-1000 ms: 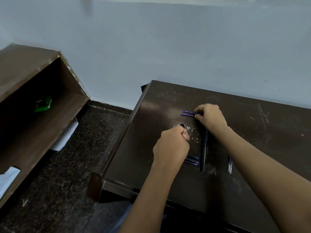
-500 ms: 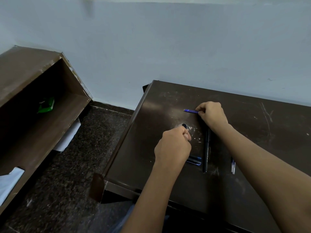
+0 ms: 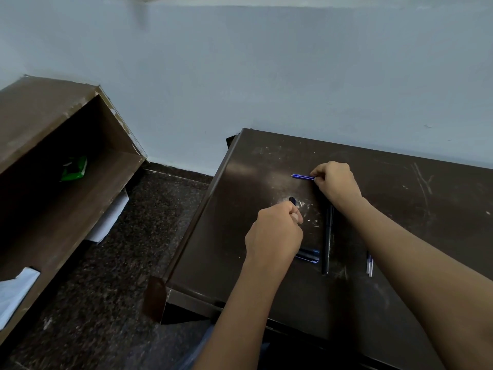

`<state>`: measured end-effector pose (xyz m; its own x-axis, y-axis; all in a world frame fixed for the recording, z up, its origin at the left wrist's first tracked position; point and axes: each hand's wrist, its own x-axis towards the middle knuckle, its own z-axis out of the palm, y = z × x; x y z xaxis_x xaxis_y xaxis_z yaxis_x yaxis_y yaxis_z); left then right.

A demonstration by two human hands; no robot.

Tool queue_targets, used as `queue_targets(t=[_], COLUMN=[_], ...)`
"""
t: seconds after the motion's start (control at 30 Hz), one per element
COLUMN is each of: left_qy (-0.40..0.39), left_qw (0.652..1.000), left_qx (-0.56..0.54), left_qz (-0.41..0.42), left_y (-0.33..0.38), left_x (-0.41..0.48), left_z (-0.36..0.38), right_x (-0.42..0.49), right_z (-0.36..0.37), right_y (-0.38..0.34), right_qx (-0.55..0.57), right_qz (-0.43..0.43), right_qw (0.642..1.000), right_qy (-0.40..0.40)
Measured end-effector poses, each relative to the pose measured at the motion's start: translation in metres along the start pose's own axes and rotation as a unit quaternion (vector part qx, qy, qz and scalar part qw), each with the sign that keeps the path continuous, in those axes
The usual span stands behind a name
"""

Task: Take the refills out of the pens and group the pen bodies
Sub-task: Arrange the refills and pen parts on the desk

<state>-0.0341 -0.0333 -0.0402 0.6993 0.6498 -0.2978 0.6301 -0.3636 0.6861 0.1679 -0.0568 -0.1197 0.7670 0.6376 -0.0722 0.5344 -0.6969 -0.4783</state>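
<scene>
On the dark brown table (image 3: pixel 400 289), my right hand (image 3: pixel 334 184) pinches thin blue refills (image 3: pixel 302 177) that stick out to the left, low over the tabletop. My left hand (image 3: pixel 274 232) is curled round a dark pen body (image 3: pixel 292 201); only its rounded end shows above my fingers. Blue pen bodies (image 3: pixel 309 255) lie partly hidden under my left hand. A long black pen (image 3: pixel 327 239) lies lengthwise between my two wrists. Two more clear-and-blue refills (image 3: pixel 369 264) rest beside my right forearm.
An open brown wooden cabinet (image 3: pixel 80 166) stands at the left with a green packet (image 3: pixel 74 169) inside and white paper (image 3: pixel 109 220) beneath it. Dark speckled floor (image 3: pixel 112 289) separates it from the table. A pale blue wall runs behind.
My right hand has shifted slightly away from me with the blue refills, which now sit together. My left hand keeps its grip and has hardly moved.
</scene>
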Motion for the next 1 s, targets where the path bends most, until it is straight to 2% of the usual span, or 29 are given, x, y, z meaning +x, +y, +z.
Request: queue_targets(t=[0.3,0.53,0.7,0.87,1.0], left_qy=[0.003,0.009,0.022,0.025,0.021], left_qw=[1.000,0.998,0.999,0.999,0.999], left_qx=[0.005,0.053,0.042,0.019,0.021], left_qz=[0.002,-0.025,-0.004,0.031,0.034], left_y=[-0.002,-0.007,-0.010,-0.005,0.000], left_x=[0.003,0.016,0.017,0.012,0.006], left_z=[0.000,0.000,-0.005,-0.003,0.003], right_x=[-0.002,-0.026,-0.052,-0.083,-0.106], right_z=[-0.004,-0.010,-0.022,-0.041,-0.042], right_y=[-0.003,0.004,0.020,0.048,0.059], right_qx=[0.009,0.105,0.125,0.088,0.085], right_qz=[-0.013,0.012,0.102,0.268,0.294], right_qw=[1.000,0.990,0.981,0.959,0.951], right_qy=[0.012,0.090,0.103,0.000,-0.037])
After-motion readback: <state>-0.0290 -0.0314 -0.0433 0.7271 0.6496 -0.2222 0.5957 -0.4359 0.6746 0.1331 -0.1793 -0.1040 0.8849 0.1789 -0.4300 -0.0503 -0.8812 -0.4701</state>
